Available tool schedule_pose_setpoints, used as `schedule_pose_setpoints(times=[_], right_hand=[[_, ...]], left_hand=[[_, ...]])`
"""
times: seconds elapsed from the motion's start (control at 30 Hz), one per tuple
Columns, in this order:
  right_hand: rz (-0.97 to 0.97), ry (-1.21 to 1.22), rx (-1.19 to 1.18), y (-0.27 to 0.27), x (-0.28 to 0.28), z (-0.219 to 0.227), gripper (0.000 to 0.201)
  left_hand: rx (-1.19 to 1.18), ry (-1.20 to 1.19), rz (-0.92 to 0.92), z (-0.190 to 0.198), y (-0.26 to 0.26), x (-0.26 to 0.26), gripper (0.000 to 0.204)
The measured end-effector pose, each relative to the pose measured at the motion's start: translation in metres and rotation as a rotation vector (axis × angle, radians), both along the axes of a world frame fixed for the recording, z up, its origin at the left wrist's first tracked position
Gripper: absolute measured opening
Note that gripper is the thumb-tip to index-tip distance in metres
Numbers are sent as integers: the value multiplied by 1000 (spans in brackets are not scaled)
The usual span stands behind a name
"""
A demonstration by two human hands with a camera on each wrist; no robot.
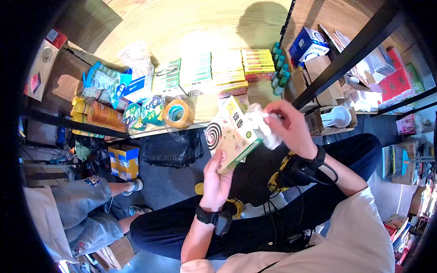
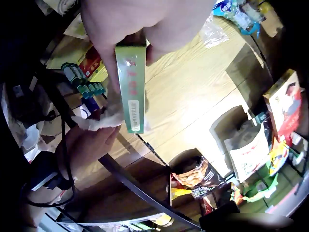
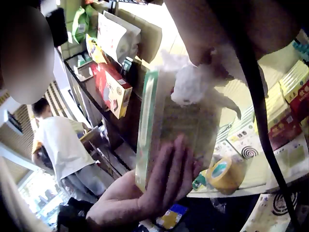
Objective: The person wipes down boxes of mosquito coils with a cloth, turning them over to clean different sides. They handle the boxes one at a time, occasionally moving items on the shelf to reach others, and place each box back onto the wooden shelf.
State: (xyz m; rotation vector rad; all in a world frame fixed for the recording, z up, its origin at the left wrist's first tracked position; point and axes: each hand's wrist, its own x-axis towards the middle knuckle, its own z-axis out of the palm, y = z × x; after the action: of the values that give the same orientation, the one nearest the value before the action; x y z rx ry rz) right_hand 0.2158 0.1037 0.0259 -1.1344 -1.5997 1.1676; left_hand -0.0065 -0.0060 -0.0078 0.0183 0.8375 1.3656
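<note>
So the left hand has the mosquito coil box gripped up by the shelf's front edge, right hand pinching crumpled white tissue at one end; tape roll sits along that edge.

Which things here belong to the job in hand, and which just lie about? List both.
In the job, it seems:
spiral-printed box, held in the left fingers
crumpled white material in the right fingers

Just lying about, apparently:
orange tape roll
green-capped bottles
blue OPPLE box
yellow-and-blue box on the floor
</note>
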Motion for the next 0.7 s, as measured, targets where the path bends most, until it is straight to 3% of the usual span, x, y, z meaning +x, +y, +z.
schedule_pose_setpoints(times=[0.03,0.13,0.17,0.27,0.3,0.33,0.4,0.47,0.53,0.57,0.7], right_hand=[[48,113,-46,-4,-4,-4,20],[163,-174,-75,-23,-2,-7,27],[196,-73,17,-27,-10,-12,32],[297,67,-135,-41,-11,-21,38],[324,10,-137,-42,-10,-17,36],[328,11,-136,-41,-11,-13,36],[266,320,-358,-38,-15,-5,35],[213,315,-357,-30,-9,-12,33],[204,329,-320,-16,-5,-35,31],[175,445,-410,-15,-2,-37,28],[111,465,-605,-1,8,4,32]], left_hand=[[31,-32,-39,1,0,4,39],[55,-46,-85,0,0,7,38],[52,-30,-91,-1,-1,7,38],[105,49,-42,-6,-1,1,39],[121,45,-58,-5,0,-3,40],[122,47,-54,-3,1,-3,40],[153,122,-87,3,2,-1,42],[142,81,-67,1,-1,3,45],[195,139,-208,9,-3,9,44],[163,88,-274,3,-7,9,47],[183,23,-360,0,-10,15,47]])
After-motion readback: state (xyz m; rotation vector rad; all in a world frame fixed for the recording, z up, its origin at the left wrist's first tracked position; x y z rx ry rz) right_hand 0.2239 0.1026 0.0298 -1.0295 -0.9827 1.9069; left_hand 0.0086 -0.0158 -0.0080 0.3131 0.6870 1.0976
